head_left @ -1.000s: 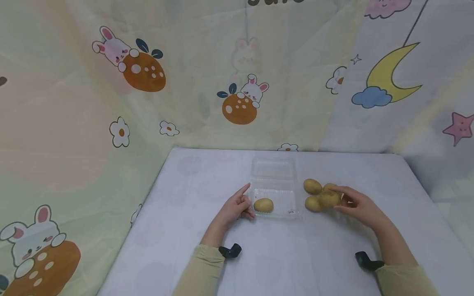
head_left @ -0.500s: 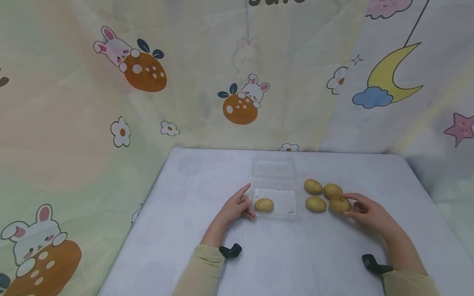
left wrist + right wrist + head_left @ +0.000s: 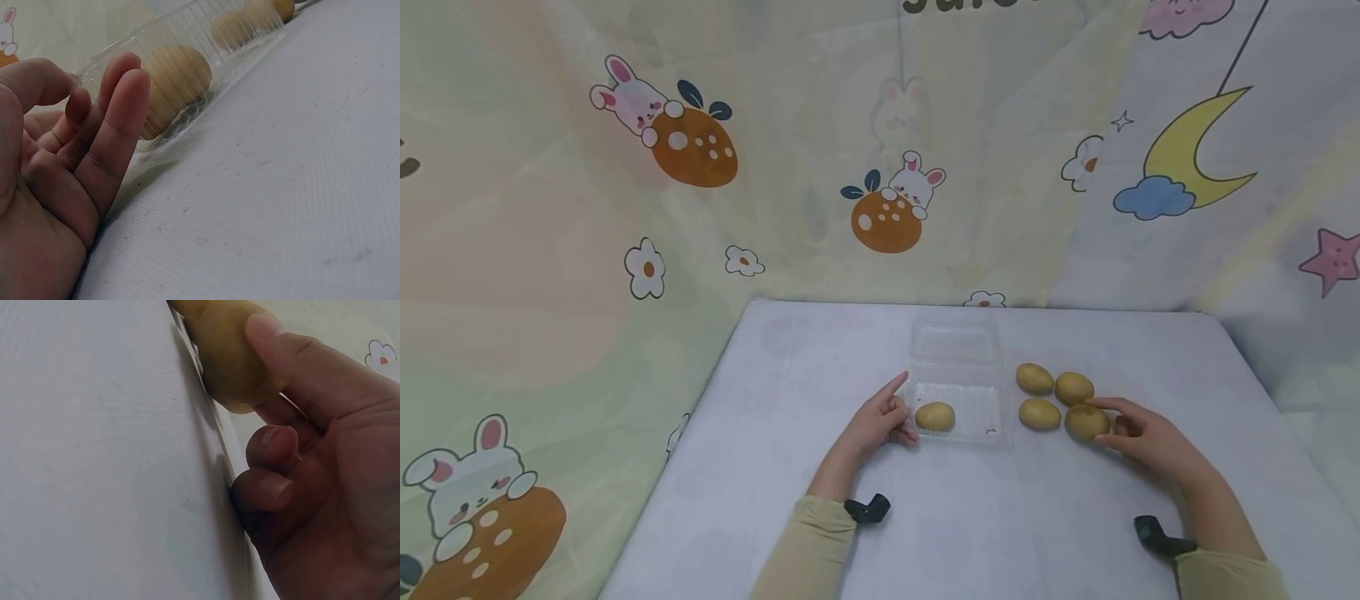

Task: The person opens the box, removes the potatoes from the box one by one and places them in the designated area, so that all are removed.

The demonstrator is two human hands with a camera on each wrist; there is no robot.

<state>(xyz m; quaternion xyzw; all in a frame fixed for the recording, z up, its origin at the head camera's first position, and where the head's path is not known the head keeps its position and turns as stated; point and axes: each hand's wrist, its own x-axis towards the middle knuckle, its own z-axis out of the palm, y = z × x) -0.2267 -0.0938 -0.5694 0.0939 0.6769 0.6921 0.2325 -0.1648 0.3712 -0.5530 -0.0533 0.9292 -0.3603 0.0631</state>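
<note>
With thumb and finger, my right hand (image 3: pixel 1150 437) pinches a yellow-brown potato (image 3: pixel 1086 423), the front right one of a close group. Its other fingers curl in beneath, as the right wrist view shows. Beside that potato are the front left (image 3: pixel 1039 414), back left (image 3: pixel 1033 379) and back right (image 3: pixel 1074 388) potatoes. My left hand (image 3: pixel 876 421) is at the left side of a clear plastic box (image 3: pixel 977 404), pinching its rim in the left wrist view, two fingers along its wall. One potato (image 3: pixel 935 416) lies inside the box at the left.
The hinged lid (image 3: pixel 955 342) of the box lies folded back, away from me. Everything stands on a white-covered table (image 3: pixel 820 358). A cartoon-printed cloth (image 3: pixel 790 167) hangs behind it and along the left side. A dark wrist mount sits on each forearm.
My right hand has moved its potato to the right and lower, from overlapping the others to a place beside them. The left hand and the box have stayed put.
</note>
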